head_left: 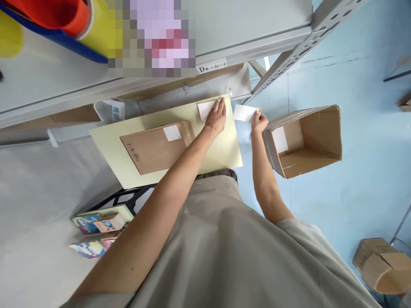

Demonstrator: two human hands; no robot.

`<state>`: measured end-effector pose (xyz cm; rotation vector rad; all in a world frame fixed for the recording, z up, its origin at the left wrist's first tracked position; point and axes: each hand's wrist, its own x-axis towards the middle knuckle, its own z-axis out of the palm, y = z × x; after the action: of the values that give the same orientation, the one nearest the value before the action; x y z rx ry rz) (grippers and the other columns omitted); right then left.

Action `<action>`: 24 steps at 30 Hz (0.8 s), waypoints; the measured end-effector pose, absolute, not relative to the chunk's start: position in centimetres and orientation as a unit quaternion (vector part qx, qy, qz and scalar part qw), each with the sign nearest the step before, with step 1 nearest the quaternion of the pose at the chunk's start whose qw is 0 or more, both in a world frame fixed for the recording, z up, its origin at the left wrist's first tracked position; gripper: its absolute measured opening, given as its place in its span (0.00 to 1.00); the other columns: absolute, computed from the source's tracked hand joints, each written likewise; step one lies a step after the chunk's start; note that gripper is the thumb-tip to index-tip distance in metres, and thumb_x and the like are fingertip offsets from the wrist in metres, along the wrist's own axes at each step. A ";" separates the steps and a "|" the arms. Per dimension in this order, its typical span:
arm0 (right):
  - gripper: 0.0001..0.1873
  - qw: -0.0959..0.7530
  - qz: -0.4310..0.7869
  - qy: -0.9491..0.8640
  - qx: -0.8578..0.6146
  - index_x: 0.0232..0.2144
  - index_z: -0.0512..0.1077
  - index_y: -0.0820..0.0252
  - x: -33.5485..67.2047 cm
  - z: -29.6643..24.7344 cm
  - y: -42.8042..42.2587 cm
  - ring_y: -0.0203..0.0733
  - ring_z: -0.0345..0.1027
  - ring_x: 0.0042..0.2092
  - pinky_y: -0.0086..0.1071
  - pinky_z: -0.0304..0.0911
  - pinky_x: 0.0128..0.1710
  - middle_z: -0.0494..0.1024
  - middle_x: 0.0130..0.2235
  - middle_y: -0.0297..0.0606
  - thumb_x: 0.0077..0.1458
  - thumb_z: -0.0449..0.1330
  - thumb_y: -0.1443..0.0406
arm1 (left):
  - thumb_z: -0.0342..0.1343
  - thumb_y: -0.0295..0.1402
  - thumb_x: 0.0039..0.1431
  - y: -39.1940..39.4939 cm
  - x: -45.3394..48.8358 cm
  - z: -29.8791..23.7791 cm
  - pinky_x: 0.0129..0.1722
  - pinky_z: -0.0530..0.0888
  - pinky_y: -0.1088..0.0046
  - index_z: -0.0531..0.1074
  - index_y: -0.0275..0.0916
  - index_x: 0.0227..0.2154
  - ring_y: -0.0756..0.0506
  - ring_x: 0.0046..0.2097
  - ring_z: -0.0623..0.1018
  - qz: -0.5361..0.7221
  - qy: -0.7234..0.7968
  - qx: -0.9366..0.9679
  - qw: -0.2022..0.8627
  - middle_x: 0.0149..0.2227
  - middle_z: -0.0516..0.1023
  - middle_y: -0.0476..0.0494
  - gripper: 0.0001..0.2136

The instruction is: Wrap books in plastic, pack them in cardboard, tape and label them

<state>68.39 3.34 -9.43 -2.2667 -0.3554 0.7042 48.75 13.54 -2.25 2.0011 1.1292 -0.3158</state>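
Note:
My left hand (217,116) lies with its fingers stretched out over a small white slip of paper (204,110) at the far right corner of a cream-coloured board (224,149). Part of that slip is hidden under the hand. Between thumb and fingers my right hand (259,122) pinches a second white slip (245,113), held just beyond the board's right edge. A yellow mark shows near the pinched corner. On the board, left of my left hand, rests a flat brown cardboard package (150,149) with handwriting and a white label (172,133).
Grey shelving (257,34) runs across the top, with a perforated post. To the right stands a lidless cardboard box (321,132). Colourful packages (96,224) sit below the board's left end. Another carton (382,265) is at bottom right on the blue floor (321,205).

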 end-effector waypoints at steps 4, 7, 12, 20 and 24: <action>0.29 0.410 0.266 -0.098 -0.867 0.29 0.65 0.48 68.1 -7.3 0.3 0.46 0.71 0.38 0.39 0.76 0.44 0.69 0.29 0.31 0.71 0.56 0.36 | 0.67 0.36 0.70 14.0 48.7 -2.1 0.92 0.51 0.48 0.60 0.39 0.87 0.30 0.92 0.51 -0.052 0.463 0.773 0.429 0.90 0.55 0.33 0.45; 0.30 0.458 0.341 -0.097 -0.815 0.31 0.66 0.48 66.6 -4.0 -1.0 0.44 0.74 0.38 0.38 0.78 0.42 0.72 0.31 0.32 0.71 0.59 0.34 | 0.66 0.33 0.69 12.9 47.9 0.2 0.88 0.63 0.47 0.70 0.46 0.82 0.32 0.89 0.62 0.017 0.516 0.716 0.471 0.86 0.66 0.36 0.39; 0.31 0.524 0.458 -0.112 -0.710 0.34 0.73 0.51 63.5 3.7 -2.6 0.47 0.85 0.44 0.38 0.85 0.44 0.82 0.35 0.36 0.69 0.69 0.34 | 0.61 0.36 0.71 6.9 42.7 8.2 0.59 0.91 0.55 0.87 0.41 0.57 0.35 0.59 0.92 0.073 0.540 0.518 0.660 0.61 0.91 0.33 0.17; 0.28 0.529 0.548 -0.186 -0.621 0.39 0.80 0.50 59.8 9.3 -3.4 0.54 0.88 0.52 0.45 0.89 0.46 0.88 0.41 0.39 0.68 0.73 0.35 | 0.69 0.39 0.67 0.2 34.5 17.3 0.38 0.89 0.64 0.87 0.43 0.41 0.39 0.44 0.90 0.157 0.560 0.482 0.655 0.47 0.93 0.36 0.07; 0.30 0.501 0.558 -0.241 -0.617 0.41 0.81 0.53 58.4 9.4 -3.6 0.55 0.88 0.54 0.45 0.89 0.45 0.86 0.42 0.39 0.71 0.71 0.34 | 0.72 0.39 0.69 -1.4 31.7 18.1 0.41 0.90 0.63 0.87 0.43 0.40 0.37 0.48 0.91 0.161 0.590 0.486 0.624 0.45 0.91 0.37 0.06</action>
<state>58.37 -3.57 9.42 -1.4910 -0.5832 1.3479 31.75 -1.45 18.14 1.1169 1.3552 0.3694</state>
